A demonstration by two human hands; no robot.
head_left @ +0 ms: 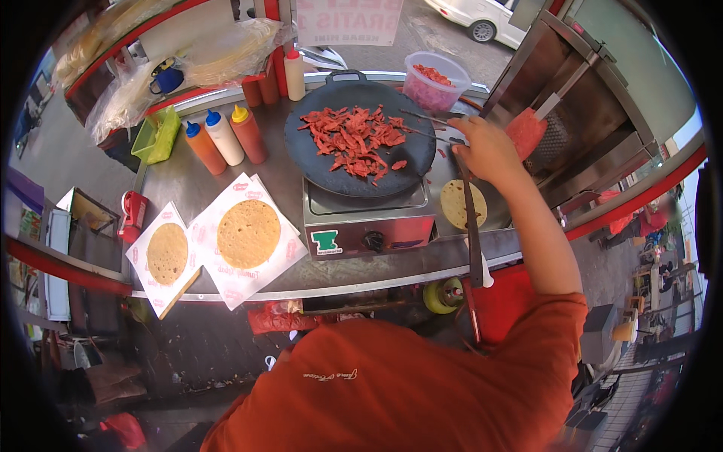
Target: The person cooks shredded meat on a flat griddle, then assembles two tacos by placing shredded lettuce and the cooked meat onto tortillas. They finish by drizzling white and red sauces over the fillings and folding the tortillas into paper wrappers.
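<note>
3 flatbreads [248, 233]: 2 on paper, 1 w/o. 4 squeeze btls [224, 137] w/ caps showing: 2 blue, 1 yel., 1 red. 1 griddle [315, 167], 1 stove [352, 236], 1 pr. tongs [425, 117], 1 tub [431, 98]. Meat strips [350, 139]: too many to ct.

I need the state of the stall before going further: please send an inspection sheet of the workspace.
Surface: metal counter, carrying a stove.
Work items: red meat strips heaped on a black pan; two flatbreads on paper sheets at left, another right of the stove.
Clutter: three squeeze bottles, a green basket; a long dark tool overhangs the counter's near edge.
Hands: right hand holds tongs, tips over the pan; left not in view.
Cables: nothing seen.
Surroundings: white car beyond the counter.
</note>
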